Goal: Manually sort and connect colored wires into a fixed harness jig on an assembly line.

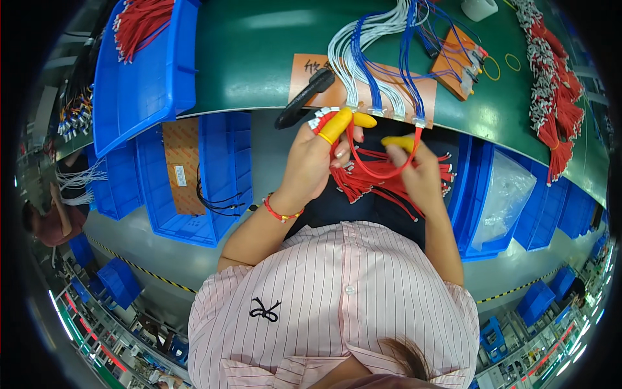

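My left hand (314, 155), with yellow finger cots, is closed at the table's front edge. White connector ends of several red cables (324, 118) stick out of its grip. One red cable (387, 175) hangs in a loop from the left fingertips to the white connector (420, 122) at the end of the blue wires. My right hand (424, 172), also with a yellow finger cot, is beside this loop, its index finger stretched leftward; its other fingers are partly hidden and slightly blurred. A bunch of red cables (356, 183) lies on my lap below both hands.
An orange board (301, 81) on the green table (259, 39) bears white and blue wires (363, 39) and a black-handled tool (304, 98). A blue bin (178, 91) stands left. Red cable bundles (551, 97) lie right. Blue crates (220, 220) flank my legs.
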`<state>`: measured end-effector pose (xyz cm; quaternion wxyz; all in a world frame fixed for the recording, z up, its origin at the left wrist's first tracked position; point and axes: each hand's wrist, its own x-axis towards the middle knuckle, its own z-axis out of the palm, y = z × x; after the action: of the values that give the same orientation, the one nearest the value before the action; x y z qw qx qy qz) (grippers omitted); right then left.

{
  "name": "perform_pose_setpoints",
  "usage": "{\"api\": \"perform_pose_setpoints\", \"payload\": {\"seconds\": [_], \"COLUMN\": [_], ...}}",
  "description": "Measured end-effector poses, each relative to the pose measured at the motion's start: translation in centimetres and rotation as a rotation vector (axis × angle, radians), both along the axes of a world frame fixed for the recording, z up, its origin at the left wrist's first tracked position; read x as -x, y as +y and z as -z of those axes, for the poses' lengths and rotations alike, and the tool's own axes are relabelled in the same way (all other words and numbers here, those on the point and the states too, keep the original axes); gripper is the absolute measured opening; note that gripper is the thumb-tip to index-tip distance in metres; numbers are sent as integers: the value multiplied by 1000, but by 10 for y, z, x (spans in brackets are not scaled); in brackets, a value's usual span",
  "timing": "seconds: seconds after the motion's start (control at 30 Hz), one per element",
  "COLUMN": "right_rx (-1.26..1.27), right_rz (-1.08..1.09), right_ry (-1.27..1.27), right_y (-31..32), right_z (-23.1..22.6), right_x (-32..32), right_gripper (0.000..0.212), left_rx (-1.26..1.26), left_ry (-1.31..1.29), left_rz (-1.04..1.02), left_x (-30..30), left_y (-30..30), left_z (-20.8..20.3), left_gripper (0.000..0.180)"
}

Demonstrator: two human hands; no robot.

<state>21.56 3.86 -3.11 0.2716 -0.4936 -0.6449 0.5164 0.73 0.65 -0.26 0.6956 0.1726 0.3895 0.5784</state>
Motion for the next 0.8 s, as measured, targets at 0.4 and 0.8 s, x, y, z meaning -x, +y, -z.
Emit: {"api": "perform_pose_setpoints", "payload": {"seconds": [0.4,0.8], "right_rx": [-43,80], "right_rz": [-99,25], "right_ry": [-77,273], "right_y": [6,-4], "right_z": [6,-23], "right_x": [8,14], "right_gripper": [15,12], "left_rx": [-65,37], "left_ry": [-75,20], "left_rz": [39,60], "left_x": [-6,-15], "left_y": [-3,-34], "left_z": [1,1], "left_gripper": [30,25]}}
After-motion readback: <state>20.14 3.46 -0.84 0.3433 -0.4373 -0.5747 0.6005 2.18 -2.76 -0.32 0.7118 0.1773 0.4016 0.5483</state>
